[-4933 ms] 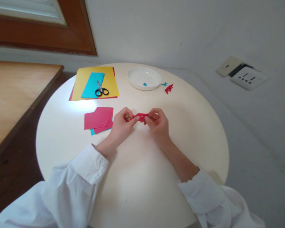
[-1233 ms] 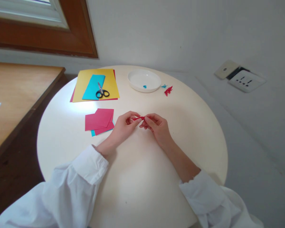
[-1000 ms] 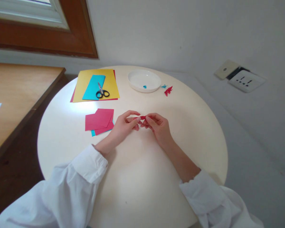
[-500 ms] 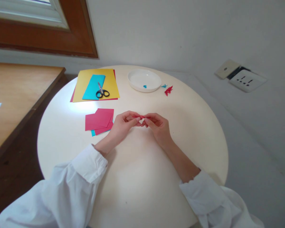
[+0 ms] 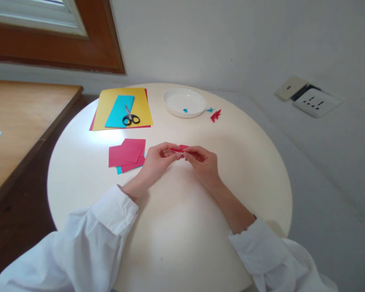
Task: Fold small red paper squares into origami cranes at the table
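Over the middle of the table, my left hand (image 5: 159, 160) and my right hand (image 5: 204, 162) meet fingertip to fingertip. Both are closed on one small folded piece of red paper (image 5: 183, 147), pinched between thumbs and fingers. Much of the paper is hidden by the fingers, so its folded shape is hard to make out. Just left of my left hand lie loose red paper squares (image 5: 126, 154), with a blue paper corner (image 5: 119, 170) sticking out from under them.
Scissors (image 5: 130, 118) rest on a folded blue sheet (image 5: 117, 111) atop yellow paper (image 5: 105, 106) at the back left. A white dish (image 5: 173, 109) holds a small blue piece. Beside it are a blue folded paper (image 5: 211, 110) and red folded papers (image 5: 215, 116). Behind stands a wall.
The red paper has tilted up, so more of it shows above the fingertips. My right hand has shifted very slightly; the other things have stayed put.
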Demonstrator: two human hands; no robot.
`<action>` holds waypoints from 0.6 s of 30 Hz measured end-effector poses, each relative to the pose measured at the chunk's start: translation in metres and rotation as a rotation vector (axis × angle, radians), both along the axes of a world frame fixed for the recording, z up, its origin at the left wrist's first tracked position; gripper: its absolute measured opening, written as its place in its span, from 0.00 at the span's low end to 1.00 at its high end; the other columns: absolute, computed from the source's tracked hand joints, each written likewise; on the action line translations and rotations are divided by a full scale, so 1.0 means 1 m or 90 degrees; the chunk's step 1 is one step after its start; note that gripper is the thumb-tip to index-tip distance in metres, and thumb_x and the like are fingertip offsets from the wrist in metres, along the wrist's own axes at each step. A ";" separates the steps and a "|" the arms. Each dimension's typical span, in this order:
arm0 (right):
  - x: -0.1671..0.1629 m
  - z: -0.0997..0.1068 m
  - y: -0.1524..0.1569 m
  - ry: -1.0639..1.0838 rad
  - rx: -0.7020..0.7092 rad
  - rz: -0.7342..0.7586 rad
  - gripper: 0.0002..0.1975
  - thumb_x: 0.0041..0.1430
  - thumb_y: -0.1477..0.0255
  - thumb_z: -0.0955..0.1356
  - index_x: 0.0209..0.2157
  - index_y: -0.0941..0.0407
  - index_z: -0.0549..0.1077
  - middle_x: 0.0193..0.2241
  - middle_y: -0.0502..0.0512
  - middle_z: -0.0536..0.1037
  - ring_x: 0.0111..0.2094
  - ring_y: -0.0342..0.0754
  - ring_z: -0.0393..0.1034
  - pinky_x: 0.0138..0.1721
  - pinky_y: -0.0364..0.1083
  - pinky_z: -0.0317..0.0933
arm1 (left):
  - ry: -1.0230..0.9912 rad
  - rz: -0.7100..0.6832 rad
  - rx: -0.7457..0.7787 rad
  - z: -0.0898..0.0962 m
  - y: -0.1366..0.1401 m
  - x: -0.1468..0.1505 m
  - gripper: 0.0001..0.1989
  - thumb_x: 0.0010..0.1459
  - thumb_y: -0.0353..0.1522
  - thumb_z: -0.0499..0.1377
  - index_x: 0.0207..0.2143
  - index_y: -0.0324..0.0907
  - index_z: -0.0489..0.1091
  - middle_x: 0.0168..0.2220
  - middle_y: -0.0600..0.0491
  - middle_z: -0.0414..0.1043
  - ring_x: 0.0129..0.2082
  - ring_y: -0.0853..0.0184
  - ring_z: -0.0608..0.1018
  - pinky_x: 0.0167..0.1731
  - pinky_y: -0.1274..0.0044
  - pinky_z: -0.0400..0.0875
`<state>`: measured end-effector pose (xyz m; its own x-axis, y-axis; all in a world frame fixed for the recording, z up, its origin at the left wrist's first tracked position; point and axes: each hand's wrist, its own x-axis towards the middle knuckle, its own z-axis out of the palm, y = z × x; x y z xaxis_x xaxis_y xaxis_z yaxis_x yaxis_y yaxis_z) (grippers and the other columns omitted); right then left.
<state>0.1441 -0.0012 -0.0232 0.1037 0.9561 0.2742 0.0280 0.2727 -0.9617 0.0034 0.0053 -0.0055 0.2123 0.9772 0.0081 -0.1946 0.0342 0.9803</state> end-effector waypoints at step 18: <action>-0.001 -0.002 -0.003 -0.066 0.041 -0.028 0.03 0.50 0.70 0.70 0.26 0.55 0.74 0.26 0.51 0.79 0.27 0.44 0.72 0.33 0.45 0.70 | -0.013 0.047 -0.048 -0.004 -0.001 0.003 0.10 0.38 0.33 0.69 0.24 0.37 0.74 0.26 0.51 0.76 0.29 0.67 0.75 0.35 0.74 0.69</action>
